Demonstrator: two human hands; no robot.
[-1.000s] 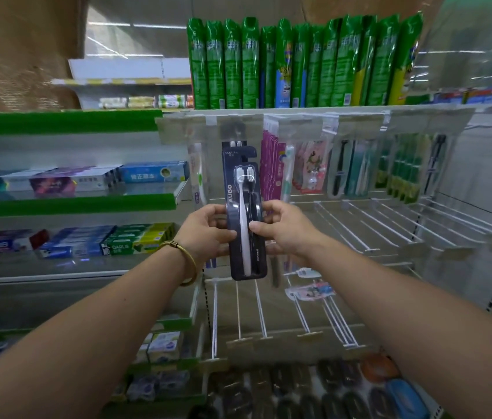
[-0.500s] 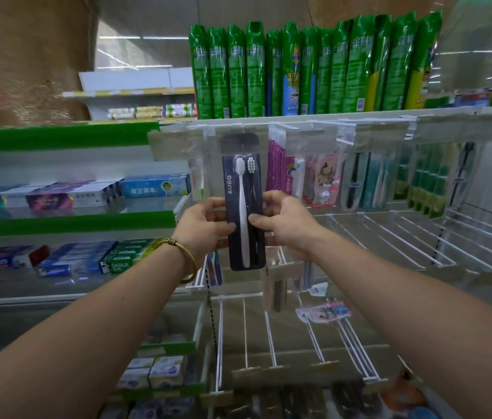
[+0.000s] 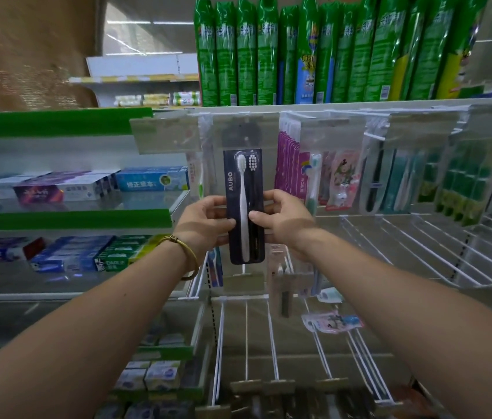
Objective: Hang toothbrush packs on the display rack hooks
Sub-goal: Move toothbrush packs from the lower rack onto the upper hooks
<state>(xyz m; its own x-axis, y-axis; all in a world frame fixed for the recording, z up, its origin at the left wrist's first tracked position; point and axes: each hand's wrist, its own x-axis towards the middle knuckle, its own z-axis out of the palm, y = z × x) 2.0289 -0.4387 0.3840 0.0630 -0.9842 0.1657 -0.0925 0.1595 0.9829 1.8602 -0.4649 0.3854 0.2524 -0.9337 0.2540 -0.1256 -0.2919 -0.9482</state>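
A dark navy toothbrush pack (image 3: 238,189) marked AUBO, with a white and a black brush inside, stands upright in front of the top row of hooks. My left hand (image 3: 207,222) grips its left edge, thumb across the front. My right hand (image 3: 281,220) pinches its right edge, thumb on the front. The pack's top end lies behind a clear price tag holder (image 3: 244,133) on the top rail, so the hook itself is hidden. Other toothbrush packs hang to the right: pink ones (image 3: 290,170), dark and teal ones (image 3: 389,179), green ones (image 3: 462,189).
White wire hooks (image 3: 420,252) jut out bare on the right and in the lower row (image 3: 246,343). Green bags (image 3: 299,52) stand on the top shelf. Toothpaste boxes (image 3: 151,179) fill the left shelves. A fallen pack (image 3: 332,323) lies on lower hooks.
Both hands have raised the dark pack; its top now sits behind the clear tag holder on the top rail. The camera view has tilted downward a little.
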